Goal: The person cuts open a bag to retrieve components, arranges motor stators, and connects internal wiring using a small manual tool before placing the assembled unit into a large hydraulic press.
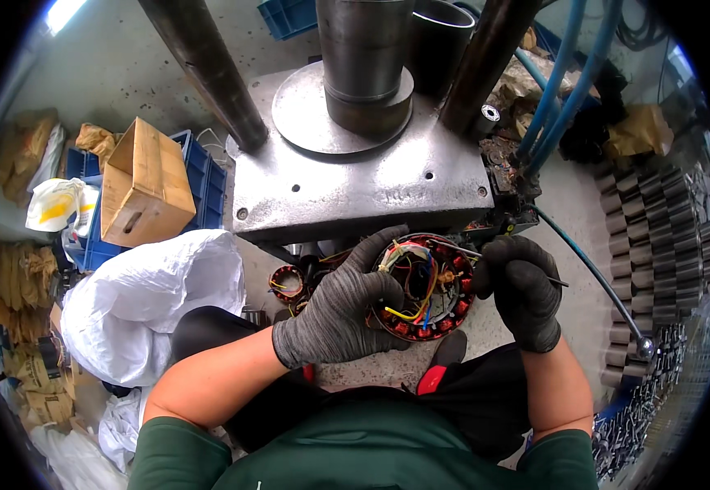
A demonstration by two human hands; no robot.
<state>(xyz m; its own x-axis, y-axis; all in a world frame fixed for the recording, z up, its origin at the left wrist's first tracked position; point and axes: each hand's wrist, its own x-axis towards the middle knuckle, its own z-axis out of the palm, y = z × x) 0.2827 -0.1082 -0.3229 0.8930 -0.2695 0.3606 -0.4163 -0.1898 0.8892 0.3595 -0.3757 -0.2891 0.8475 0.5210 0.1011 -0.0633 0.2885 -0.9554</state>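
Observation:
My left hand point(338, 306), in a grey knit glove, grips the left side of a round motor stator point(448, 287). Red-wrapped coils line the stator's ring, and loose yellow, blue, red and white wires point(408, 314) cross its middle. In my right hand point(525, 290), gloved too, a thin metal rod point(461, 249) is pinched; one end reaches over the stator's upper right rim, the other sticks out past my fingers. Whether its tip touches the coils I cannot tell. A second stator point(288, 282) lies lower down, left of my left hand.
Ahead stands a press with a metal table point(363, 192), a thick ram point(363, 57) and two dark columns. A white sack point(155, 302) and a cardboard box point(146, 192) are at left. At right, a ball-ended lever point(643, 347) stretches near stacked metal cylinders point(657, 245).

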